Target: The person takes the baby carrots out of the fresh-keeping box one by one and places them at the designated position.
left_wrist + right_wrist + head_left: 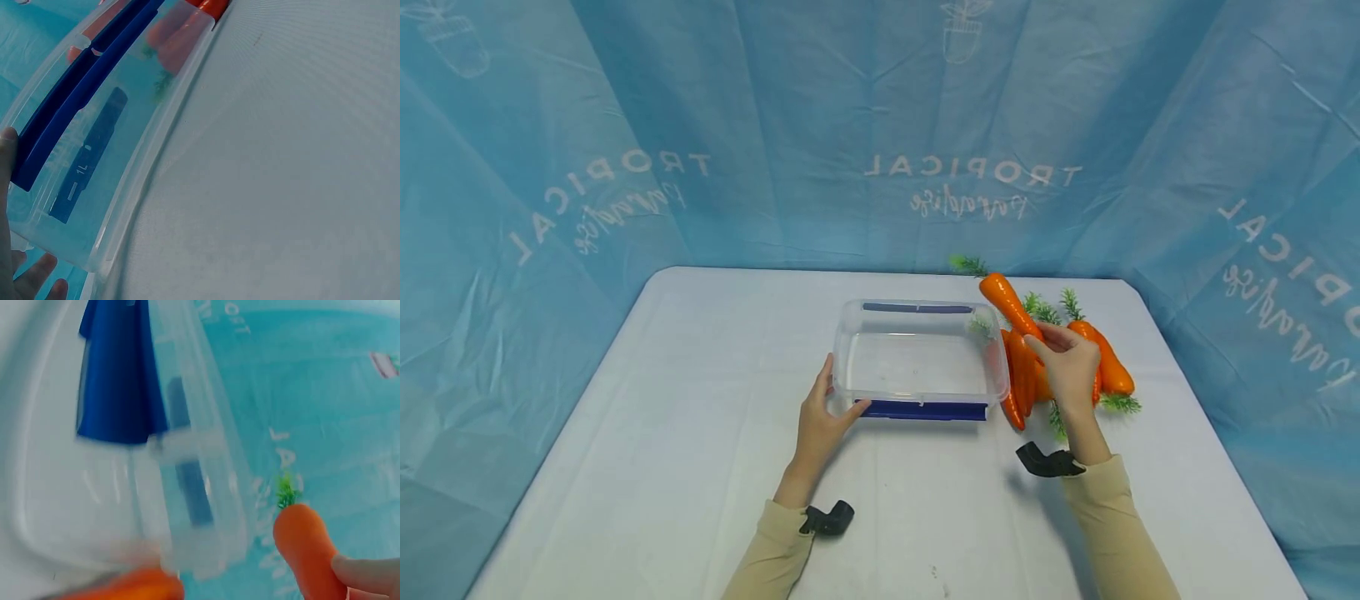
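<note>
A clear plastic container with blue clips stands on the white table without a lid on it. My left hand holds its near left corner, thumb at the front rim and fingers along the left side; the left wrist view shows the thumb beside a blue clip. To the right of the container, my right hand pinches an orange carrot by its lower part, the green leafy top pointing up and away. This carrot and the thumb also appear in the right wrist view.
Several more carrots with green tops lie against the container's right side, partly behind my right hand. Others lie farther right. A blue printed curtain hangs behind and beside the white table.
</note>
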Available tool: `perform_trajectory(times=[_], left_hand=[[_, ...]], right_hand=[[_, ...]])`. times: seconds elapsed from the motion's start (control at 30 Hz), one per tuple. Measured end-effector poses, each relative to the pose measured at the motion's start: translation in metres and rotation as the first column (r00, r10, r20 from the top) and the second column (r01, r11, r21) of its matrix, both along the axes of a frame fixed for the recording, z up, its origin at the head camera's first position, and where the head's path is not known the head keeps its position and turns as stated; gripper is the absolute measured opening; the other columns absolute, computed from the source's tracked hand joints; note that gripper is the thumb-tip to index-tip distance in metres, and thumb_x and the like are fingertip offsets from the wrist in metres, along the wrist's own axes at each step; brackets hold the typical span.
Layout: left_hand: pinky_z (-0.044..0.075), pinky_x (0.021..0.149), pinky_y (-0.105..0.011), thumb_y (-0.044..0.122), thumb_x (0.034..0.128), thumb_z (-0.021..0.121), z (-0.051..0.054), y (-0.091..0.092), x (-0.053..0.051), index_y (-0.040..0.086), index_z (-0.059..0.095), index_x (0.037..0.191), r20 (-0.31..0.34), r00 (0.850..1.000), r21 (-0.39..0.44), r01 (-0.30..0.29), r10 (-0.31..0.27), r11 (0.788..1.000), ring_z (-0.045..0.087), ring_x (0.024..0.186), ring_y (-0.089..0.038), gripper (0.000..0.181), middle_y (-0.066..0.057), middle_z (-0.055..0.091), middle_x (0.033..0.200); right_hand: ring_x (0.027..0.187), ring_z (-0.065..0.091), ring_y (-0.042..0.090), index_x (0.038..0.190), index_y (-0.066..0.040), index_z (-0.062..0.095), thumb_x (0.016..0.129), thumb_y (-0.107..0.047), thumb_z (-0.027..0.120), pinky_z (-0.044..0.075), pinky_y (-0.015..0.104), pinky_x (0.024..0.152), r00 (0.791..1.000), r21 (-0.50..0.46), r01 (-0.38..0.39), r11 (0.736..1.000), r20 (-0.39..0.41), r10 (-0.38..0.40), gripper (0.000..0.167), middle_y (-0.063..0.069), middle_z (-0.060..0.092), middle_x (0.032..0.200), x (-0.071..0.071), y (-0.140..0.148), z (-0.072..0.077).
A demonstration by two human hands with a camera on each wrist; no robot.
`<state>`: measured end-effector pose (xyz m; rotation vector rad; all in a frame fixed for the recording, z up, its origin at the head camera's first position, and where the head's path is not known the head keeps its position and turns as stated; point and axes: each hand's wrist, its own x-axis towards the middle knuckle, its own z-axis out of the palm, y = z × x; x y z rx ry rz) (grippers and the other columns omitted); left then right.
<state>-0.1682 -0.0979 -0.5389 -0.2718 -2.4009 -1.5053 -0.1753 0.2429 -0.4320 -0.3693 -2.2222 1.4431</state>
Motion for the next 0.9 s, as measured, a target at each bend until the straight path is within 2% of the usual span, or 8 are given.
perform_trajectory(times=[0.27,0.47,0.53,0.63,0.73,0.9], left_hand=[[0.046,0.103,-0.049,0.029,0.0745,0.081,0.000,0.000,0.000,0.010,0.029,0.150,-0.010,1.000,-0.005,-0.007,0.007,1.000,0.052,0.126,-0.035,0.094,-0.016,0.040,0.150],[0.045,0.103,-0.049,0.028,0.0746,0.081,0.001,0.000,0.000,0.009,0.029,0.150,-0.013,1.000,0.004,-0.002,0.002,1.000,0.051,0.126,-0.036,0.094,-0.016,0.039,0.150],[0.045,0.103,-0.049,0.028,0.0746,0.081,0.002,0.000,0.000,0.009,0.029,0.150,-0.017,1.000,0.008,0.001,-0.001,1.000,0.051,0.127,-0.036,0.094,-0.016,0.039,0.150],[0.045,0.102,-0.050,0.028,0.0743,0.081,0.003,0.000,0.000,0.009,0.029,0.150,-0.022,1.000,0.012,-0.001,0.001,1.000,0.053,0.125,-0.036,0.094,-0.017,0.040,0.150],[0.046,0.102,-0.051,0.027,0.0739,0.081,0.003,0.000,0.000,0.009,0.030,0.150,-0.026,1.000,0.013,-0.003,0.004,1.000,0.053,0.124,-0.037,0.094,-0.017,0.041,0.149],[0.046,0.103,-0.049,0.027,0.0742,0.081,0.002,0.001,0.001,0.008,0.029,0.150,-0.022,1.000,0.003,-0.003,0.003,1.000,0.053,0.124,-0.036,0.094,-0.017,0.041,0.149]], right_hand=[[0.074,0.056,-0.012,0.111,0.004,0.069,0.083,-0.014,0.074,0.047,0.001,0.072,0.986,0.016,0.167,0.986,-0.030,-0.167,0.034,0.023,0.070,0.107,0.013,0.025,-0.012],[0.070,0.051,-0.012,0.109,0.007,0.069,0.082,-0.011,0.075,0.041,-0.003,0.066,0.965,0.057,0.261,0.964,0.005,-0.262,0.033,0.026,0.069,0.106,0.022,0.035,-0.026],[0.071,0.055,-0.006,0.108,0.007,0.069,0.082,-0.010,0.074,0.039,-0.003,0.064,0.960,0.085,0.276,0.957,0.022,-0.279,0.033,0.026,0.069,0.105,0.025,0.037,-0.030],[0.079,0.063,0.014,0.108,0.008,0.069,0.082,-0.010,0.074,0.036,-0.004,0.063,0.956,0.124,0.286,0.950,0.033,-0.292,0.032,0.027,0.069,0.103,0.028,0.039,-0.034],[0.087,0.064,0.032,0.108,0.010,0.068,0.082,-0.009,0.074,0.034,-0.003,0.062,0.956,0.143,0.281,0.949,0.048,-0.290,0.033,0.028,0.068,0.103,0.031,0.040,-0.036],[0.092,0.063,0.037,0.113,0.009,0.065,0.083,-0.013,0.073,0.032,-0.003,0.061,0.956,0.187,0.231,0.955,0.139,-0.258,0.038,0.029,0.067,0.108,0.039,0.042,-0.039]])
